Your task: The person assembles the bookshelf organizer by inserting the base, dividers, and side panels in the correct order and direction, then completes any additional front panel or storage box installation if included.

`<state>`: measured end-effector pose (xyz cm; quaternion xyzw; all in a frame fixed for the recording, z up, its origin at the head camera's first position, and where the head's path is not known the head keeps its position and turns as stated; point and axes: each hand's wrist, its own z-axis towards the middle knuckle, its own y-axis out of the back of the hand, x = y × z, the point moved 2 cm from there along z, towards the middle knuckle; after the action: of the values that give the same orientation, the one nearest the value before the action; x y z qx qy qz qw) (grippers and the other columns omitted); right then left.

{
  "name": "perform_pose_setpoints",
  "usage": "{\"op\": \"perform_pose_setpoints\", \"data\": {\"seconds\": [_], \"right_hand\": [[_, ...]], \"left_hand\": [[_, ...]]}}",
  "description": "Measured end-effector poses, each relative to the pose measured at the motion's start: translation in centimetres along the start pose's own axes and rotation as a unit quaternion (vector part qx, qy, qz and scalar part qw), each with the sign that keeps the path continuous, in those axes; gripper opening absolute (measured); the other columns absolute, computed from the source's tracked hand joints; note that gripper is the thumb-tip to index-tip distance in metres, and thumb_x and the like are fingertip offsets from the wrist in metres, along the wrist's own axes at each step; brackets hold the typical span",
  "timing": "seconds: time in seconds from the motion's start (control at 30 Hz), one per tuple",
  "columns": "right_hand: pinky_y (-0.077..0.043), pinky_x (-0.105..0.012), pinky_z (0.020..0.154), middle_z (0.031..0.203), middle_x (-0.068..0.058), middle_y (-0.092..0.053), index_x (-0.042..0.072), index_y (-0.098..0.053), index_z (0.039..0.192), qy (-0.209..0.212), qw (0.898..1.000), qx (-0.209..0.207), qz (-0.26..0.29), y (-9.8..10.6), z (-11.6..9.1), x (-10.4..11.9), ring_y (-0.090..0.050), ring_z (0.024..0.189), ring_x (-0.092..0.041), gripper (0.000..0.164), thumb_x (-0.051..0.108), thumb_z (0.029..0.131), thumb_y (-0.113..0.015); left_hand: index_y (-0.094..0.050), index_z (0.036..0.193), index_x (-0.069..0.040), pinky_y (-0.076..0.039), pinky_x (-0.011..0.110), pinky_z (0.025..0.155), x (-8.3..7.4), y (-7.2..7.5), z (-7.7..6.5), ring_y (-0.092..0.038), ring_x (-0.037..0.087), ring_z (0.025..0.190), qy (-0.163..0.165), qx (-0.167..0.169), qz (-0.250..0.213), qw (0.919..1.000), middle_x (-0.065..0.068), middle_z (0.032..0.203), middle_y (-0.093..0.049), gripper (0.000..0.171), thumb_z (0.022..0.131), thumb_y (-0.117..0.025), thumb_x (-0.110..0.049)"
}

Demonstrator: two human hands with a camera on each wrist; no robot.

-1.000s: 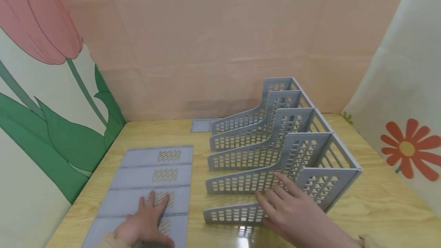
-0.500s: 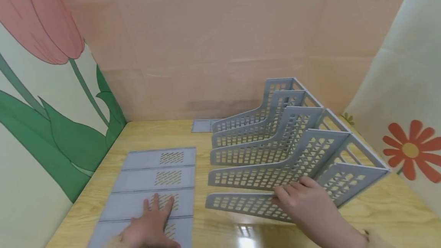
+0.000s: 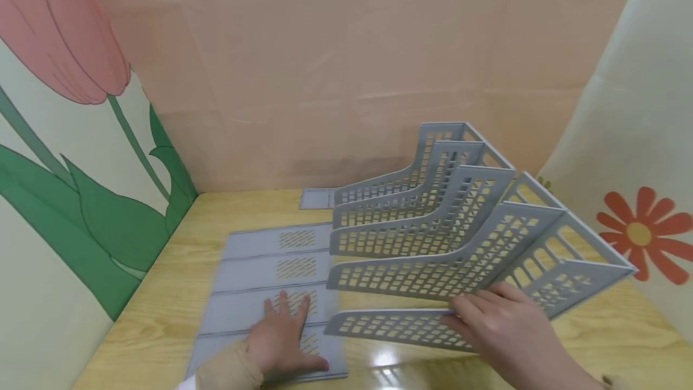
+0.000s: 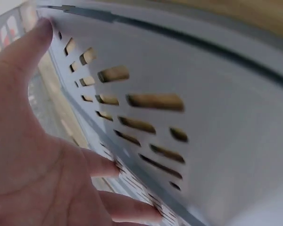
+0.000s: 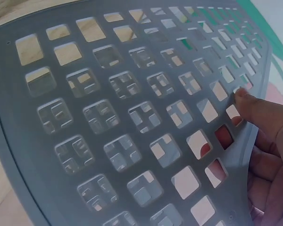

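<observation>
A grey perforated desk file rack (image 3: 390, 236) with several upright dividers stands on the right of the table. Its near section is angled out from the far section, and the back frame shows a bend between them. My right hand (image 3: 509, 330) grips the upper edge of the nearest side panel; in the right wrist view the thumb lies on the outer face of this panel (image 5: 19, 94). My left hand (image 3: 284, 339) lies with spread fingers on a flat grey sectioned panel (image 3: 243, 303), whose slotted patches show close up in the left wrist view.
A small grey plate (image 3: 315, 198) lies at the back of the wood-grain table (image 3: 162, 281), partly behind the rack. A plain pinkish cloth (image 3: 303, 77) hangs behind, and flower-printed cloths stand at left and right.
My right hand has closed on the near side panel and pulled the rack's near section to the right, angling it out. My left hand has slid the flat panel rightward, up to the dividers' front ends.
</observation>
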<state>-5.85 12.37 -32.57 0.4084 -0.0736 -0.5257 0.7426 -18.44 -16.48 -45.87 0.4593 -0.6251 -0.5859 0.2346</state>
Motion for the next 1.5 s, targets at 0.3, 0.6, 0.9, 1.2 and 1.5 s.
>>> {"op": "perform_pose_setpoints", "data": {"seconds": [0.3,0.6,0.9,1.2,1.5], "right_hand": [[-0.031,-0.028,0.050,0.052,0.006,-0.049,0.013,-0.047,0.061,0.032,0.999,0.009,-0.001,-1.3,0.2,0.8,-0.046,0.044,-0.012,0.053,0.030,0.106,-0.025],[-0.026,-0.028,0.051,0.051,0.006,-0.045,0.016,-0.045,0.060,0.065,0.996,0.068,0.005,-2.1,-0.4,1.1,-0.037,0.045,-0.010,0.056,0.020,0.105,-0.011],[-0.026,-0.029,0.050,0.050,0.004,-0.043,0.013,-0.049,0.063,0.067,0.993,0.101,-0.011,-1.8,-1.0,0.6,-0.040,0.044,-0.013,0.021,0.009,0.080,-0.036],[-0.040,-0.035,0.052,0.058,0.002,-0.053,0.012,-0.052,0.066,0.005,0.988,0.147,-0.050,-0.8,1.6,0.8,-0.053,0.051,-0.018,0.030,0.037,0.076,-0.066],[-0.044,-0.032,0.050,0.067,0.000,-0.060,0.010,-0.059,0.079,-0.076,0.992,0.086,-0.045,-1.2,16.3,2.3,-0.058,0.060,-0.019,0.023,0.029,0.083,-0.072]], "left_hand": [[-0.030,0.144,0.006,-0.038,0.062,0.095,-1.1,1.6,1.2,-0.037,0.057,0.122,-0.082,0.067,-0.041,0.9935,0.035,0.140,-0.035,0.122,0.058,-0.078,-0.066],[-0.045,0.135,0.006,-0.044,0.061,0.088,-2.1,1.4,0.9,-0.044,0.055,0.118,-0.102,0.021,0.021,0.9943,0.033,0.136,-0.042,0.114,0.056,-0.075,-0.070],[-0.042,0.139,0.004,-0.041,0.052,0.098,-3.4,1.1,1.7,-0.041,0.052,0.123,-0.115,0.021,0.048,0.9920,0.031,0.140,-0.039,0.114,0.060,-0.068,-0.074],[-0.044,0.141,-0.008,-0.044,0.049,0.095,-2.1,3.1,4.0,-0.050,0.036,0.122,-0.130,0.063,-0.004,0.9896,0.015,0.138,-0.049,0.096,0.071,-0.064,-0.070],[-0.033,0.147,-0.007,-0.021,0.065,0.104,2.4,6.6,11.9,-0.021,0.050,0.135,0.010,0.052,-0.067,0.9964,0.028,0.150,-0.022,0.091,0.078,-0.068,-0.054]]}}
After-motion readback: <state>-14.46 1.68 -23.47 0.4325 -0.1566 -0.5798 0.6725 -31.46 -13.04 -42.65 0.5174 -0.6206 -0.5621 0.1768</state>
